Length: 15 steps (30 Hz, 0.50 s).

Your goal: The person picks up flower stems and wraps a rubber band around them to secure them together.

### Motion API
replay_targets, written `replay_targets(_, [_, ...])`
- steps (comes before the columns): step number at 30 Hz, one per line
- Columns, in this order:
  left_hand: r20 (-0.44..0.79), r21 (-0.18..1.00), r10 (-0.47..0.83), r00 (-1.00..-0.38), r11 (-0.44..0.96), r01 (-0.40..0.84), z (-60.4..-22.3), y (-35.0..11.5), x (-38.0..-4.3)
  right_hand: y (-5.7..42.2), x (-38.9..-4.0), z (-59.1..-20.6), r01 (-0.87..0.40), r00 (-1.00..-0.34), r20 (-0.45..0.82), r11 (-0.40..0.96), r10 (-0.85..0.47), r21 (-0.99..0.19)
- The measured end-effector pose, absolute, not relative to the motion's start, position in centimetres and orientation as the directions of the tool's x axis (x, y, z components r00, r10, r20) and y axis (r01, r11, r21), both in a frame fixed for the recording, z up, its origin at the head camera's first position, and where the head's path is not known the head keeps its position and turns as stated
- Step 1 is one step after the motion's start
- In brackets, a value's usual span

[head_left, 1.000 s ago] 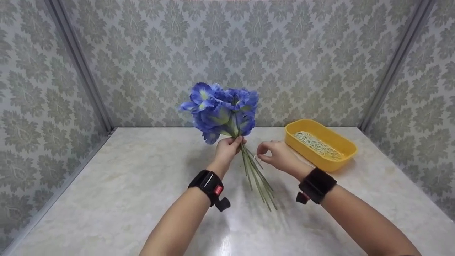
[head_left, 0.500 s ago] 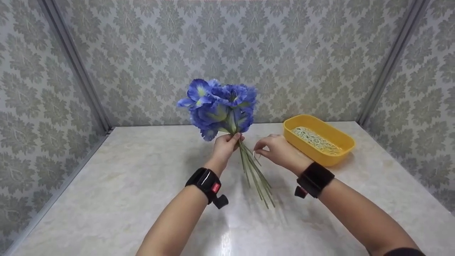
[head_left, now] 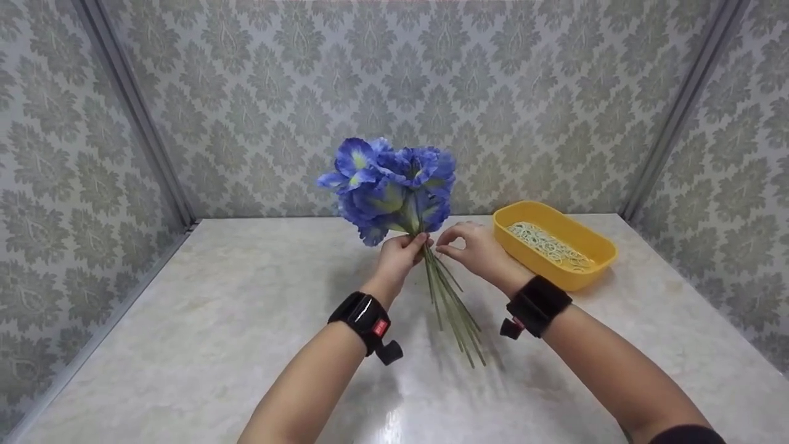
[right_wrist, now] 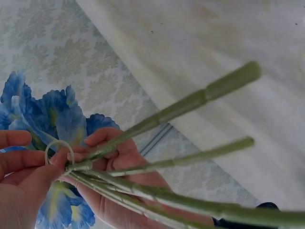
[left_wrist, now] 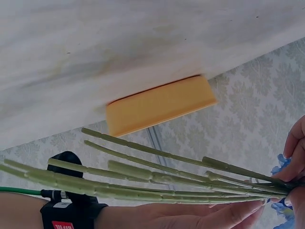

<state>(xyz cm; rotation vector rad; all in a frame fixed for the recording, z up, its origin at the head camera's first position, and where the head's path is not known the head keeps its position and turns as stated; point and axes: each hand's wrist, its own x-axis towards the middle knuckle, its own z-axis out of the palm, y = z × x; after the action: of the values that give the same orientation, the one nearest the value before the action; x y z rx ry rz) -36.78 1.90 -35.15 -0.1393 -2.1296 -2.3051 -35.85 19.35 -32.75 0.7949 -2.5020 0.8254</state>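
A bunch of blue artificial flowers stands heads up, with long green stems fanning down to the right. My left hand grips the stems just under the blooms, thumb in front. Close beside it on the right, my right hand pinches a thin pale rubber band between thumb and fingers. In the right wrist view the band forms a small loop at the gripped stems, near the left fingertips. Whether it goes round the stems I cannot tell. The left wrist view shows the stem ends spread apart, the right hand beyond them.
A yellow tub holding many pale rubber bands stands at the back right of the marbled table, just beyond my right hand. Patterned walls enclose the table at the back and sides.
My right hand has moved up and slightly left with the rubber band, from beside the lower stems to next to my left hand. The left hand keeps its grip on the flowers.
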Motion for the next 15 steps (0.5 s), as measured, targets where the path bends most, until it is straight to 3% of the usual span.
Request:
replay_targets(8, [0.03,0.986,0.086,-0.996,-0.169,0.015,-34.7,1.7,-36.6,20.5,-36.6,-32.6,-0.569,-0.787,0.537,0.693,-0.304,-0.442])
replay_targets(15, [0.004,0.962,0.158,-0.987,-0.269,-0.04,-34.2,2.0,-35.9,21.4,-37.0,-33.4,-0.608,-0.723,0.608,0.72,-0.328,-0.334])
